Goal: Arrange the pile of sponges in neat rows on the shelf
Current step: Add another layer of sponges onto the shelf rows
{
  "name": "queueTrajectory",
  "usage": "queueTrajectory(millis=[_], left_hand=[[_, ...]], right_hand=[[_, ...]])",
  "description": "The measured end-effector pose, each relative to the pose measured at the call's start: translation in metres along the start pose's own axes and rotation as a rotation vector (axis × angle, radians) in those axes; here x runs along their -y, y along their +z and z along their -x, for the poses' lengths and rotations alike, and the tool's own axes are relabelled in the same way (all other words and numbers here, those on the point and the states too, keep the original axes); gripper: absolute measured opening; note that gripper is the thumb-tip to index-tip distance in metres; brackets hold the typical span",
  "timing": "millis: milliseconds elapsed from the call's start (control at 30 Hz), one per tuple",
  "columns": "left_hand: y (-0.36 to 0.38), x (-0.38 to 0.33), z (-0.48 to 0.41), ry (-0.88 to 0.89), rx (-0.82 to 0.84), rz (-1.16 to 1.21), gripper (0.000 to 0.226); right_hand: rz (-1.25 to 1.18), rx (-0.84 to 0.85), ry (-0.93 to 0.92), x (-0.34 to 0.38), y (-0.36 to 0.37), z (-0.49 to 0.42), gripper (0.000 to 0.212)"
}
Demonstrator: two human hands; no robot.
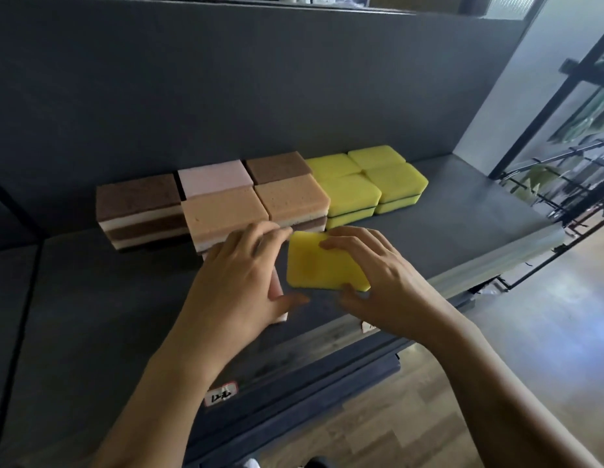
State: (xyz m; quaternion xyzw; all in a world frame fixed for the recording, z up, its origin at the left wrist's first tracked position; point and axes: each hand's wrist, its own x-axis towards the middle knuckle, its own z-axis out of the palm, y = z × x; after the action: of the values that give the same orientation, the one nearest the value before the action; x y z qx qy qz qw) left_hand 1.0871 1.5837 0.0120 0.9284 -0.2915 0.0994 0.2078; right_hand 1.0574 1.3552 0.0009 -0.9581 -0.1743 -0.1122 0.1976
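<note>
Directly behind the yellow sponge (322, 261), sponge stacks (293, 197) line the shelf (462, 211).

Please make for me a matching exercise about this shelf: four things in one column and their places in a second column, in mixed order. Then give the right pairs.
Things
1. loose yellow sponge
2. pink-topped sponge
3. white label
4. stacked yellow sponges

Places
A. farthest right on the shelf
B. on the shelf's front edge
C. pinched by the right hand
D. between two brown-topped sponges

Pairs: 1-C, 2-D, 3-B, 4-A
</note>
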Motion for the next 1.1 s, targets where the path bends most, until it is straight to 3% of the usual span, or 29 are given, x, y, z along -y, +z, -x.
queueTrajectory(millis=[133, 400, 633, 1100], left_hand=[[0.005, -0.004, -0.013, 0.05, 0.015, 0.084, 0.085], [0.018, -0.015, -0.033, 0.078, -0.017, 0.192, 0.065], [0.043, -0.045, -0.053, -0.005, -0.041, 0.171, 0.069], [0.083, -0.087, -0.052, -0.204, -0.098, 0.098, 0.065]], right_hand=[[-0.027, 0.024, -0.061, -0.004, -0.005, -0.003, 0.06], [-0.046, 0.045, -0.138, -0.035, -0.017, -0.011, 0.058], [0.09, 0.061, -0.227, -0.078, -0.033, -0.017, 0.061], [0.021, 0.139, -0.382, -0.132, -0.025, -0.016, 0.052]])
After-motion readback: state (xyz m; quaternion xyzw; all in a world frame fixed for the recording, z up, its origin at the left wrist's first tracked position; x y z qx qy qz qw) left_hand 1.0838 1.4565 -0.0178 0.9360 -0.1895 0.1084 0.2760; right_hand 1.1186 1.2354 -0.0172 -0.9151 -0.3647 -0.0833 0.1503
